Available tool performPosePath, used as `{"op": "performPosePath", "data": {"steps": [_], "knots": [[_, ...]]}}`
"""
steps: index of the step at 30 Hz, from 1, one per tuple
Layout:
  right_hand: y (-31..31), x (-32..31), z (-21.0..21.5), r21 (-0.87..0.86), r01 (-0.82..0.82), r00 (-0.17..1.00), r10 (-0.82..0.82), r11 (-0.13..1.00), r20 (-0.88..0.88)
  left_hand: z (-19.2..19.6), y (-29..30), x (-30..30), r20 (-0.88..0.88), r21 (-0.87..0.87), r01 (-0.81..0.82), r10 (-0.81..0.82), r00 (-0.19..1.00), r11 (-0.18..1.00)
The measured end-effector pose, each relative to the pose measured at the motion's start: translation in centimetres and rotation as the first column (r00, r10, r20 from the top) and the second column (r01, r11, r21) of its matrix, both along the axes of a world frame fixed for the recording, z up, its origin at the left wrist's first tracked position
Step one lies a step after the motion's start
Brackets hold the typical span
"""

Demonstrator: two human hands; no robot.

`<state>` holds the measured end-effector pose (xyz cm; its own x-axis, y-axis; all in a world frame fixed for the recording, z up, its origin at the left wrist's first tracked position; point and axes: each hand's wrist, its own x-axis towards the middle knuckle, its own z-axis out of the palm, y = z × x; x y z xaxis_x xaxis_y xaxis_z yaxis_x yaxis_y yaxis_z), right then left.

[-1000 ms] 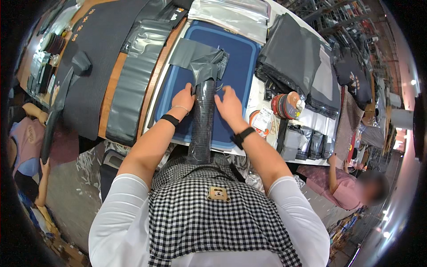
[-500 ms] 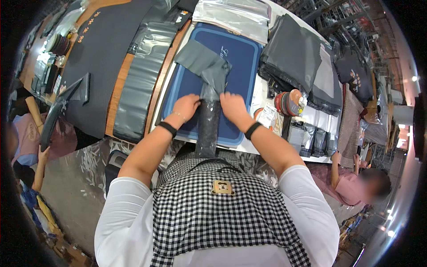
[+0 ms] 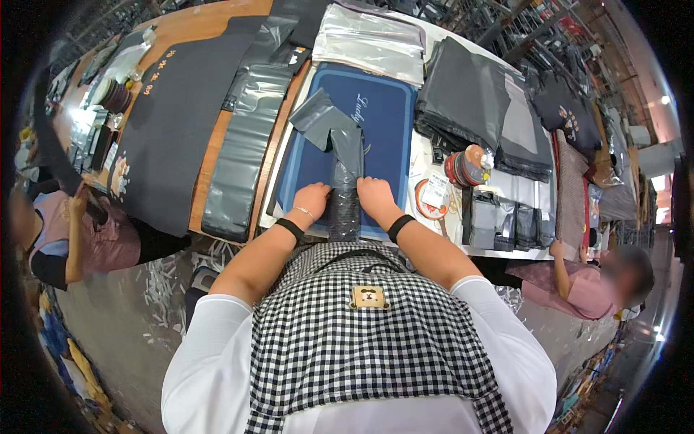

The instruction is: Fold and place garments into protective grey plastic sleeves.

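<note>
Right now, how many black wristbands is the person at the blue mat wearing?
2: one black wristband on the left wrist beside the grey bag, one black wristband on the right wrist. A thin bracelet also sits on the left hand.

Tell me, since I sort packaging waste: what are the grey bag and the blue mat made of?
The grey bag looks like thin plastic film: glossy, creased, limp. The blue mat seems matte fabric or rubber, flat with a stitched-looking border; the picture leaves that open.

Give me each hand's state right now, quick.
Left hand: open, pressing flat on the grey plastic mailer bag.
Right hand: open, pressing flat on the same bag from the other side.
</note>
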<state>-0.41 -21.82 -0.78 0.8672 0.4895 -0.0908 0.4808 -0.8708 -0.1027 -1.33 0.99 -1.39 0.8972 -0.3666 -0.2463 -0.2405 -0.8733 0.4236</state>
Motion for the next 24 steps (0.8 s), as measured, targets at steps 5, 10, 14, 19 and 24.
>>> {"op": "performPosePath", "data": {"steps": [5,10,14,19,24], "knots": [[-1.9,-1.0,-0.7,-0.063,-0.030,0.988,0.020,0.998,-0.153,-1.9,-1.2,-1.9,-0.082,-0.027,0.012,-0.014,0.997,1.000],[-1.5,-1.1,-1.1,0.236,0.194,0.955,-0.129,0.952,-0.265,-2.0,-0.2,-1.1,-0.186,-0.006,-0.087,0.085,0.979,0.996],[-5.7,-2.7,-4.6,0.210,0.352,0.658,-0.081,0.912,-0.749,-4.0,-1.0,1.5,-0.136,-0.116,-0.207,0.190,0.972,0.972],[-2.4,-2.9,-2.9,0.056,0.407,0.094,0.019,0.912,-0.995,-4.5,-1.5,1.6,-0.215,-0.124,-0.468,0.437,0.873,0.875],[-1.6,-3.8,-3.1,0.229,0.644,0.327,0.008,0.730,-0.945,-7.8,-3.3,2.7,-0.226,-0.142,-0.544,0.508,0.831,0.827]]}}
